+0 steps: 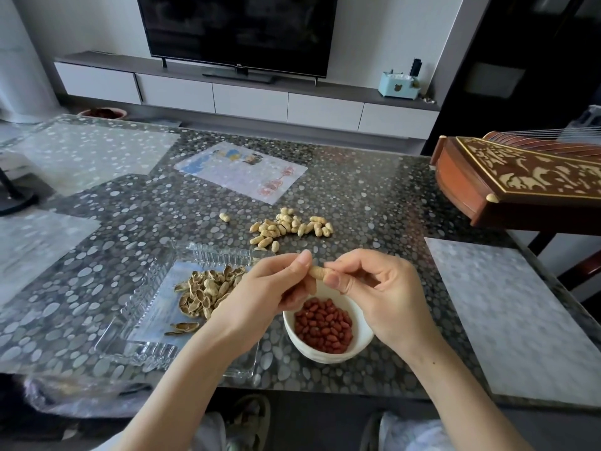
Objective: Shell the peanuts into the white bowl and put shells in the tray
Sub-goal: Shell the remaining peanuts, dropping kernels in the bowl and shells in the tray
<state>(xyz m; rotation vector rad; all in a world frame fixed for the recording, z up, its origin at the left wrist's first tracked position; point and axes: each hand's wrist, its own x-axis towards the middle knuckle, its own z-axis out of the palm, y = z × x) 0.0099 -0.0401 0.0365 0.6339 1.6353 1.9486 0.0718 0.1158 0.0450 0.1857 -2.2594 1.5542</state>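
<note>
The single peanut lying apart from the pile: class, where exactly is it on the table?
The lone peanut lies on the table, just left of the peanut pile, below the picture sheet and beyond the glass tray.

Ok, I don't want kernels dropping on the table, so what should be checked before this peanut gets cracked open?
1. Peanut pinched by both hands, left and right: ok.
2. Peanut held above the white bowl: ok, over its far rim.
3. Bowl has room for more kernels: ok.
4. Glass tray within reach for shells: ok.
5. Shell already cracked: cannot tell.
</note>
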